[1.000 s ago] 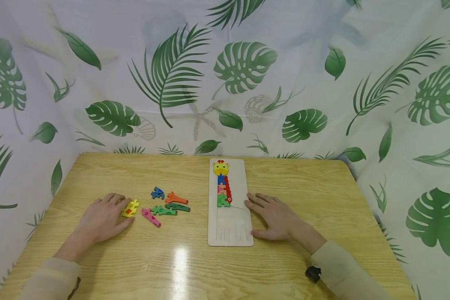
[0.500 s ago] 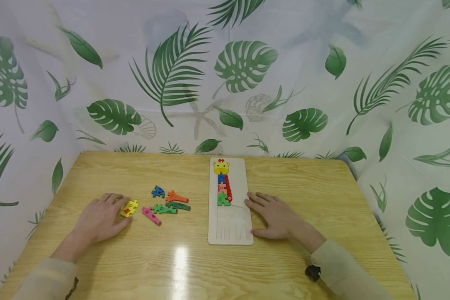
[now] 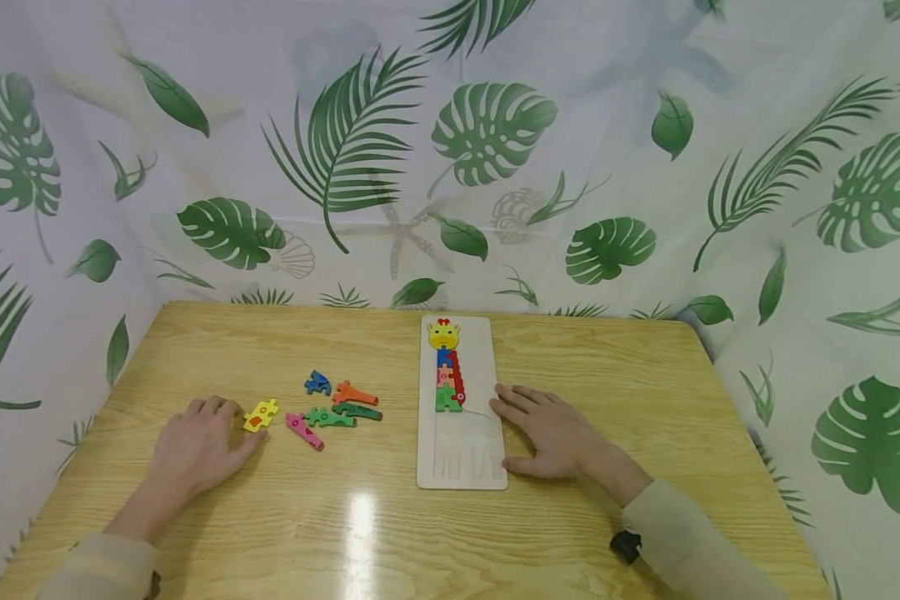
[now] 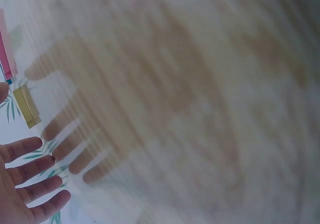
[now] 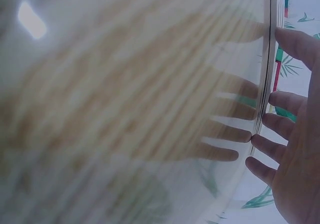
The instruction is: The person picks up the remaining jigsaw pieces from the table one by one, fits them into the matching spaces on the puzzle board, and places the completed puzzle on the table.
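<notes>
A yellow puzzle piece (image 3: pixel 261 415) with an orange patch lies on the table at the left in the head view. My left hand (image 3: pixel 198 446) is just left of it, fingers relaxed, thumb near its lower edge. The left wrist view shows the piece's yellow edge (image 4: pixel 26 106) between spread thumb and fingers, seemingly untouched. My right hand (image 3: pixel 551 433) rests its extended fingertips along the right edge of a pale wooden puzzle board (image 3: pixel 480 358). On the board sit a giraffe's head (image 3: pixel 443 335), a red mane strip (image 3: pixel 458 383), and blue, pink and green (image 3: pixel 448 398) neck pieces.
Between left hand and board lie loose pieces: blue (image 3: pixel 317 382), orange (image 3: pixel 356 393), dark green (image 3: pixel 358 411), light green (image 3: pixel 332 417) and pink (image 3: pixel 304 431). A leaf-print cloth (image 3: pixel 510 275) stands behind the wooden table (image 3: pixel 585 533).
The left fingers, earlier against the yellow piece, have drawn back slightly to the left, leaving the piece fully in sight and slightly turned. The right hand and board have stayed put.
</notes>
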{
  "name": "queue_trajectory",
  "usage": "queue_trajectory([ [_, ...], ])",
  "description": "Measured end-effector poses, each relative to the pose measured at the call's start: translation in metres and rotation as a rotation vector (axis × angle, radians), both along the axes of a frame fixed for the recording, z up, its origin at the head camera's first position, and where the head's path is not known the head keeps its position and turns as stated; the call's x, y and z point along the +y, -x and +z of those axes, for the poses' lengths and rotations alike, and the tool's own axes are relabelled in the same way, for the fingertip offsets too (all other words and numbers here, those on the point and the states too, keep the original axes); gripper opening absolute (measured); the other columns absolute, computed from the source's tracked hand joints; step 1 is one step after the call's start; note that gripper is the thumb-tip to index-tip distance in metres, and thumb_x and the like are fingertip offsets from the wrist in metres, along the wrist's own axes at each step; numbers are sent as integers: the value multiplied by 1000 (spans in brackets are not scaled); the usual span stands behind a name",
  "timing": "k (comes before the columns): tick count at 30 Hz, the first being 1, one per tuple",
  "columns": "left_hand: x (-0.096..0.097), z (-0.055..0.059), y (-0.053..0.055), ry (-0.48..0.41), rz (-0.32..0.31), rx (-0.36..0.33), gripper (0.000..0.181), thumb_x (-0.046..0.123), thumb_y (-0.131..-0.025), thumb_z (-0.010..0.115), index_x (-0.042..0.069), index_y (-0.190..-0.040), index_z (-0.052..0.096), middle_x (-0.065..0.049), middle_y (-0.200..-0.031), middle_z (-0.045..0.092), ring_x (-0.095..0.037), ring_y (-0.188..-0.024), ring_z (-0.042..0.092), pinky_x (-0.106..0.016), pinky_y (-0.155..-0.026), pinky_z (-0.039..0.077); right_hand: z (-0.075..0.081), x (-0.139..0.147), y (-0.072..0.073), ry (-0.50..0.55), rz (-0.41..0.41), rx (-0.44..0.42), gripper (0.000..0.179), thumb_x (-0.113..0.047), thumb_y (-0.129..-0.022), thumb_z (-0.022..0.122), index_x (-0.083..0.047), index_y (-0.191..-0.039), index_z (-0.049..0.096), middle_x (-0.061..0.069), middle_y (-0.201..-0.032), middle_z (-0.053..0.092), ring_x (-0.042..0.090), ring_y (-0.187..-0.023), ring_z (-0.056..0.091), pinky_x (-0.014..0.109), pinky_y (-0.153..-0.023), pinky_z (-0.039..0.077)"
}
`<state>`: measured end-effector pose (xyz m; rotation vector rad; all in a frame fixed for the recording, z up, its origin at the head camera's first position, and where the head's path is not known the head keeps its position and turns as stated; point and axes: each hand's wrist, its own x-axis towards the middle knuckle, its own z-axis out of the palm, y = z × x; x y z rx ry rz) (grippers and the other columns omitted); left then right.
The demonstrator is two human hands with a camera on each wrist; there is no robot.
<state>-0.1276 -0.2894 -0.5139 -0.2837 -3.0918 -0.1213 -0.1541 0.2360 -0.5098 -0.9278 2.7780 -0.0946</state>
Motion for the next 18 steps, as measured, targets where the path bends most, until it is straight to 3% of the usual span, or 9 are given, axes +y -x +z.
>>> queue_trajectory([
  [5, 1, -3, -1, -28, 17, 4, 70, 60, -96, 63, -4, -122, 69, -31, -128, 66, -53, -119, 62, -68, -94, 54, -2, 0, 1, 0, 1, 4, 89, -67, -94, 59, -19, -165, 37, 7, -174, 32, 37, -160, 34, 61, -125, 37],
  [18, 7, -4, 0, -6, -12, 51, 64, 55, -95, 67, -4, -118, 69, -31, -125, 67, -52, -114, 64, -66, -90, 57, -3, 2, 1, 2, 5, 7, 90, -70, -94, 57, -19, -165, 36, 7, -175, 31, 36, -160, 34, 61, -124, 37],
])
